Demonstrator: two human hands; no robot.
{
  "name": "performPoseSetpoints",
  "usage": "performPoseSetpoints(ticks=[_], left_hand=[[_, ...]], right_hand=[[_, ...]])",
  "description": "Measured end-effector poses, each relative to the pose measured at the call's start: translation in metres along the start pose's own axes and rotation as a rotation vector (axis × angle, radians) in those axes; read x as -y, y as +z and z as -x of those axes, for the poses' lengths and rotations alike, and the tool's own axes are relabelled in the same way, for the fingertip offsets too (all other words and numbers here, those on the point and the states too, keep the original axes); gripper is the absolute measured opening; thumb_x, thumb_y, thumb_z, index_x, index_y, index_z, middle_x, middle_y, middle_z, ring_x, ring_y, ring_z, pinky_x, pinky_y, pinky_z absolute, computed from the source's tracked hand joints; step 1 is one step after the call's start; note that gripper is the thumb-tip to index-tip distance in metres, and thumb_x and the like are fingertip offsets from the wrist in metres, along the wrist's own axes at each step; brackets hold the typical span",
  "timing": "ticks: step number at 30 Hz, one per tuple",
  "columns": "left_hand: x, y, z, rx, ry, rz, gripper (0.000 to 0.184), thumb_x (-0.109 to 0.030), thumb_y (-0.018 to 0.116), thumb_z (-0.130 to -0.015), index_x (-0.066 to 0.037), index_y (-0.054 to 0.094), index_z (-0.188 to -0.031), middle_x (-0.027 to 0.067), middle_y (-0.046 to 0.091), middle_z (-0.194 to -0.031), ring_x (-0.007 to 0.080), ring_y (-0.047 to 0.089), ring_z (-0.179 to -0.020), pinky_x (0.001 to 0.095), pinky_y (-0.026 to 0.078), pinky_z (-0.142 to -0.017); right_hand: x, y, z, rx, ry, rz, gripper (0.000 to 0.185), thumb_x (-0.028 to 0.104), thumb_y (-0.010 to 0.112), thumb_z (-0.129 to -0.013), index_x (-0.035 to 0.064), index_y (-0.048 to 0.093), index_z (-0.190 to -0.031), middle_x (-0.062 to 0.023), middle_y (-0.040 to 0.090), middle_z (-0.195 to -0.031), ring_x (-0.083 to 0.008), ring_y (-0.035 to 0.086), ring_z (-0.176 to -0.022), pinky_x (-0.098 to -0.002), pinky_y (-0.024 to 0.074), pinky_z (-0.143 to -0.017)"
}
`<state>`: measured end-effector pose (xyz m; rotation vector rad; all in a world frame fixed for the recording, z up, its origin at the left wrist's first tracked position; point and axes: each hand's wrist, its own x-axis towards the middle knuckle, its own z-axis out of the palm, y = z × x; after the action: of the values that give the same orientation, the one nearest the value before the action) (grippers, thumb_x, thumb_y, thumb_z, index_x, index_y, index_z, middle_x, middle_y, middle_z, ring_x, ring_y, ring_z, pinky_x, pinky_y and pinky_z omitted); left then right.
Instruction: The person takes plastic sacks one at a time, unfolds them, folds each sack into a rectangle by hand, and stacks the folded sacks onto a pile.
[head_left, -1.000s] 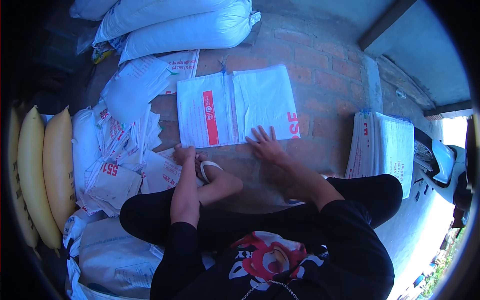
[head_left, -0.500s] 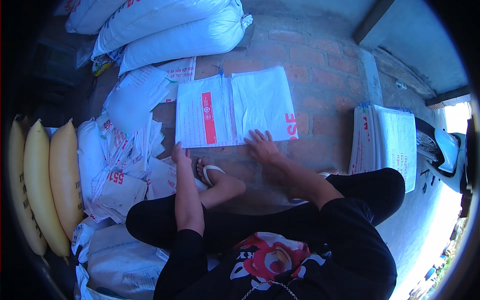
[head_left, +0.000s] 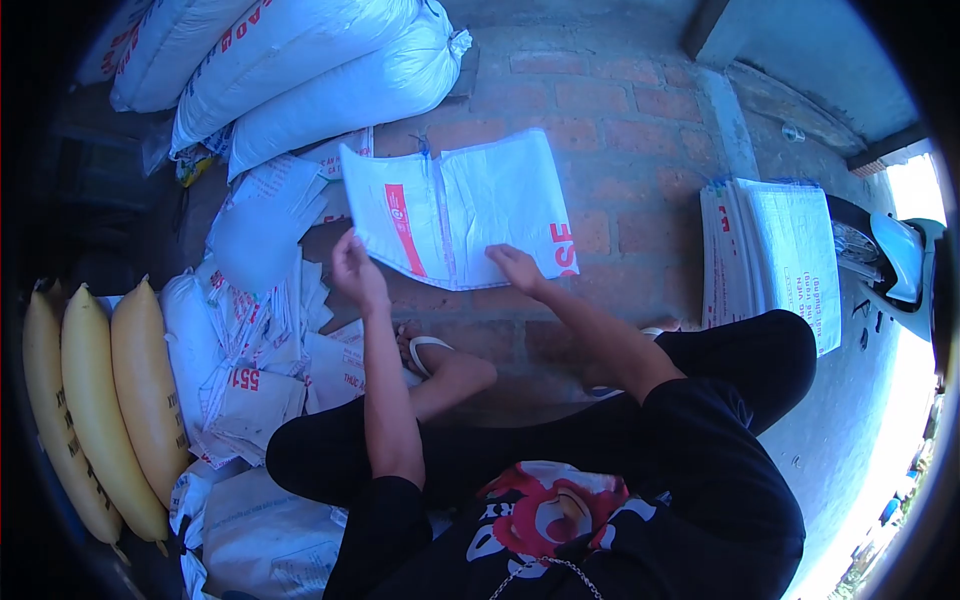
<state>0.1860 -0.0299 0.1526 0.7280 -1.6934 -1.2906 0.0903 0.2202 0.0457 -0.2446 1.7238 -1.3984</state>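
A flat white sack (head_left: pixel 505 205) with a red stripe and red letters lies on the brick floor in front of me, its left part curling up. At its lower left corner is my left hand (head_left: pixel 357 272), raised, with fingers bent round the lifted edge. My right hand (head_left: pixel 517 268) is on the lower edge right of the middle, fingers drawn together on the sheet. Both hands are bare.
Loose printed sacks (head_left: pixel 262 320) are heaped at the left, beside yellow filled bags (head_left: pixel 150 385). Large stuffed white sacks (head_left: pixel 345 95) lie at the upper left. A neat stack of folded sacks (head_left: pixel 785 255) stands at the right, near a motorbike (head_left: pixel 905 262).
My left hand has risen with the sack's left edge, which now curls off the floor. My right hand's fingers, spread flat before, have drawn together. The view has shifted slightly.
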Motion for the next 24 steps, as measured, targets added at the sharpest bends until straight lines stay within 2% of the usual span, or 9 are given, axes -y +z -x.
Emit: performPoseSetpoints(ticks=[1, 4, 7, 10, 11, 14, 17, 20, 24], left_hand=[[-0.014, 0.019, 0.013, 0.113, 0.032, 0.04, 0.019, -0.011, 0.06, -0.102, 0.003, 0.064, -0.114, 0.0093, 0.068, -0.11, 0.0155, 0.064, -0.1, 0.0287, 0.05, -0.09], [-0.039, 0.069, 0.056, 0.365, 0.16, 0.007, 0.018, -0.015, 0.063, -0.101, 0.0, 0.069, -0.108, 0.0083, 0.069, -0.102, 0.0179, 0.064, -0.099, 0.0325, 0.05, -0.09], [-0.053, 0.099, 0.1, 0.648, 0.194, -0.047, 0.02, -0.016, 0.066, -0.097, -0.002, 0.071, -0.11, 0.0135, 0.071, -0.109, 0.0219, 0.067, -0.107, 0.033, 0.05, -0.093], [-0.04, 0.105, 0.128, 1.017, -0.082, 0.02, 0.026, -0.016, 0.066, -0.097, -0.002, 0.067, -0.119, 0.0121, 0.072, -0.11, 0.0207, 0.066, -0.109, 0.0337, 0.048, -0.099], [-0.031, 0.105, 0.132, 0.991, -0.064, -0.046, 0.028, -0.015, 0.066, -0.096, -0.002, 0.066, -0.121, 0.0129, 0.071, -0.111, 0.0225, 0.066, -0.11, 0.0352, 0.048, -0.1], [0.013, 0.098, 0.14, 0.9, 0.024, -0.285, 0.034, -0.014, 0.067, -0.093, -0.002, 0.063, -0.124, 0.0163, 0.067, -0.118, 0.0287, 0.062, -0.117, 0.0397, 0.045, -0.104], [0.052, 0.076, 0.139, 0.776, 0.109, -0.542, 0.043, -0.015, 0.068, -0.09, -0.002, 0.058, -0.13, 0.0217, 0.055, -0.132, 0.0365, 0.053, -0.128, 0.044, 0.041, -0.108], [0.09, 0.058, 0.145, 0.669, 0.085, -0.642, 0.052, -0.016, 0.069, -0.088, -0.002, 0.052, -0.136, 0.0265, 0.04, -0.145, 0.0427, 0.043, -0.135, 0.0473, 0.038, -0.111], [0.101, 0.051, 0.151, 0.632, 0.106, -0.626, 0.062, -0.018, 0.07, -0.087, -0.001, 0.045, -0.141, 0.0289, 0.032, -0.15, 0.0461, 0.041, -0.135, 0.05, 0.037, -0.111]], right_hand=[[-0.023, -0.007, -0.028, -0.04, -0.13, -0.031, 0.071, 0.061, 0.048, -0.095, 0.0083, 0.053, -0.143, -0.0175, 0.044, -0.154, -0.0383, 0.043, -0.138, -0.0469, 0.0331, -0.115], [0.024, -0.033, -0.022, -0.077, 0.163, -0.484, 0.085, 0.073, 0.046, -0.091, 0.0102, 0.046, -0.149, -0.014, 0.045, -0.154, -0.0374, 0.046, -0.137, -0.051, 0.0361, -0.111], [0.049, -0.081, -0.001, 0.076, 0.1, -0.828, 0.092, 0.078, 0.046, -0.087, 0.0112, 0.042, -0.15, -0.0128, 0.049, -0.149, -0.0345, 0.052, -0.129, -0.0527, 0.0411, -0.105], [0.051, -0.115, 0.0, 0.06, 0.085, -0.699, 0.089, 0.074, 0.052, -0.088, 0.0086, 0.044, -0.147, -0.0145, 0.051, -0.143, -0.0293, 0.055, -0.122, -0.0501, 0.0455, -0.1], [0.048, -0.12, -0.001, -0.02, 0.117, -0.469, 0.08, 0.065, 0.062, -0.089, 0.0063, 0.049, -0.142, -0.013, 0.061, -0.125, -0.0252, 0.061, -0.106, -0.046, 0.0503, -0.092], [0.033, -0.12, 0.002, -0.148, 0.097, -0.159, 0.065, 0.055, 0.062, -0.094, 0.0013, 0.056, -0.131, -0.009, 0.062, -0.107, -0.02, 0.06, -0.091, -0.0373, 0.049, -0.082], [-0.013, -0.117, -0.018, -0.336, 0.044, -0.136, 0.046, 0.039, 0.067, -0.091, 0.0005, 0.064, -0.116, -0.01, 0.07, -0.098, -0.0238, 0.067, -0.087, -0.038, 0.0528, -0.085], [-0.024, -0.116, -0.015, -0.433, 0.084, -0.086, 0.039, 0.031, 0.064, -0.089, -0.0009, 0.065, -0.111, -0.0122, 0.07, -0.102, -0.0217, 0.067, -0.091, -0.0369, 0.0524, -0.086], [-0.042, -0.12, -0.021, -0.482, 0.078, 0.052, 0.039, 0.025, 0.061, -0.087, 0.0003, 0.063, -0.118, -0.0157, 0.069, -0.104, -0.0284, 0.067, -0.093, -0.0407, 0.0524, -0.088]])
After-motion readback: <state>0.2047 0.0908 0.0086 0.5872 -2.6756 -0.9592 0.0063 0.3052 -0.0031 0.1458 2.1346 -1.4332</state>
